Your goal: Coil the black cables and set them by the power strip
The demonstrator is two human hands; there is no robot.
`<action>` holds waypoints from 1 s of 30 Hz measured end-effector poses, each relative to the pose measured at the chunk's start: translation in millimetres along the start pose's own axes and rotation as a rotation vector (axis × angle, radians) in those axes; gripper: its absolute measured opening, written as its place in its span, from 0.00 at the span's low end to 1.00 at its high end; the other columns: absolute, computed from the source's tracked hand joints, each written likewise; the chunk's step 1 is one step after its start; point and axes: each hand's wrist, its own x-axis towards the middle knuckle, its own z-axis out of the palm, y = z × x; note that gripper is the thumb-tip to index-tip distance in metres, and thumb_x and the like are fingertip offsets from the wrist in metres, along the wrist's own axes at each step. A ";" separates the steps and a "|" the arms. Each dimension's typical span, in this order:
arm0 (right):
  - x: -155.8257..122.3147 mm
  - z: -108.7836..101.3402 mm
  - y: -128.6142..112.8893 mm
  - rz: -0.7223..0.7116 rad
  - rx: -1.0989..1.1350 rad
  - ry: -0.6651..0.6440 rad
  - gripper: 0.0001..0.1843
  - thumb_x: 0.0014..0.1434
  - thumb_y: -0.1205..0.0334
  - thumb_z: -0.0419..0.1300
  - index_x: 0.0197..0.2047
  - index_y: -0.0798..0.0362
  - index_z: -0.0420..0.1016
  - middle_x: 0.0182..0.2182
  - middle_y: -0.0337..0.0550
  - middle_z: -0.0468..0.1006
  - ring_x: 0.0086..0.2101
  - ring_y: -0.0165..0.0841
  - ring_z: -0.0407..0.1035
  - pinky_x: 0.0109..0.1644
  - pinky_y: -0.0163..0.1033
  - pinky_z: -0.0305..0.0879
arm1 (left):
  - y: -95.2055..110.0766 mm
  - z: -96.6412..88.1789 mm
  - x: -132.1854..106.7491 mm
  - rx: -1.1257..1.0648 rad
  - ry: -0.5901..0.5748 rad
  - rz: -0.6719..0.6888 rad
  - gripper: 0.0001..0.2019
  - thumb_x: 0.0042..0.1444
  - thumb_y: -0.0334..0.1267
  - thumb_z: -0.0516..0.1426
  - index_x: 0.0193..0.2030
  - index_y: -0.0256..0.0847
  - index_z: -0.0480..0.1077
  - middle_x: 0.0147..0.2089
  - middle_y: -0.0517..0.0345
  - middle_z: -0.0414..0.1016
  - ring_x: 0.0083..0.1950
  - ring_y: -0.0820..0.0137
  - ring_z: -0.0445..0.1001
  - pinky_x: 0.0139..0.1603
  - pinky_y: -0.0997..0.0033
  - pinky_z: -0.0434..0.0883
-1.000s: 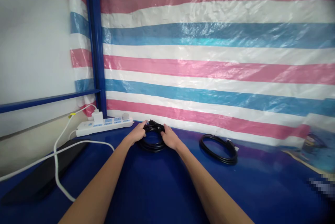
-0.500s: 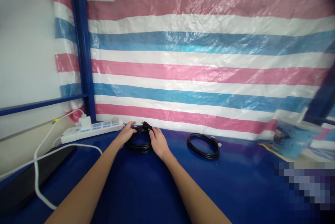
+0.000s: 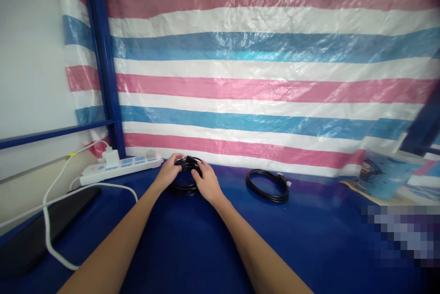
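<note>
A coiled black cable (image 3: 184,189) with a dark plug end on top lies on the blue tabletop, between my hands. My left hand (image 3: 168,172) grips its left side, thumb and fingers curled over the loops. On its right side my right hand (image 3: 209,183) holds the loops, with the thumb toward the inside of the coil. Parts of the loops are hidden beneath the fingers. Farther right, a second coiled black cable (image 3: 282,197) rests apart from both hands, its light metal connector ends pointing right.
A white power strip (image 3: 132,166) with a plugged-in adapter (image 3: 110,158) sits at the back left. Its white cord (image 3: 48,232) loops over a flat black object (image 3: 65,216). A blue patterned cup (image 3: 381,177) stands at the right. Striped plastic sheeting (image 3: 240,88) hangs behind.
The view has shifted slightly, so the scene sits a little higher in the picture. My right thumb and fingers have moved slightly inward over the coil. The second coil stays put.
</note>
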 end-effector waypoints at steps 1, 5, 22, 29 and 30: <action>0.4 -0.7 0.5 -0.016 0.004 -0.007 0.22 0.63 0.57 0.55 0.59 0.53 0.64 0.60 0.50 0.62 0.57 0.44 0.59 0.59 0.58 0.57 | 0.1 1.3 -0.6 0.030 -0.017 0.016 0.16 0.59 0.40 0.55 0.53 0.37 0.67 0.55 0.48 0.68 0.54 0.62 0.69 0.53 0.52 0.69; -1.1 -1.8 0.5 -0.048 0.002 -0.020 0.22 0.62 0.58 0.56 0.58 0.53 0.64 0.60 0.50 0.62 0.57 0.44 0.59 0.59 0.58 0.56 | -3.1 3.5 -1.1 0.151 -0.006 -0.014 0.17 0.60 0.41 0.55 0.54 0.37 0.66 0.56 0.48 0.67 0.54 0.61 0.68 0.53 0.51 0.68; -1.3 -10.7 3.9 0.030 -0.134 0.181 0.17 0.64 0.59 0.55 0.55 0.54 0.67 0.55 0.50 0.67 0.51 0.39 0.66 0.53 0.51 0.65 | 21.3 -5.7 -10.0 0.534 -0.045 0.025 0.16 0.60 0.42 0.54 0.51 0.37 0.68 0.53 0.49 0.70 0.53 0.62 0.70 0.53 0.52 0.68; -15.6 -93.8 21.0 -0.269 -0.385 -0.035 0.17 0.63 0.61 0.53 0.54 0.55 0.69 0.57 0.51 0.67 0.58 0.43 0.58 0.62 0.53 0.49 | 43.7 -4.7 -22.5 0.612 -0.052 0.169 0.12 0.61 0.43 0.53 0.42 0.36 0.71 0.44 0.52 0.74 0.48 0.65 0.72 0.53 0.53 0.66; -21.1 -111.1 35.3 -0.252 -0.416 -0.064 0.17 0.63 0.60 0.52 0.53 0.56 0.70 0.53 0.55 0.70 0.56 0.44 0.61 0.61 0.53 0.50 | 48.4 -4.3 -24.6 0.603 -0.050 0.195 0.11 0.61 0.41 0.52 0.42 0.36 0.71 0.43 0.52 0.74 0.48 0.65 0.71 0.54 0.52 0.65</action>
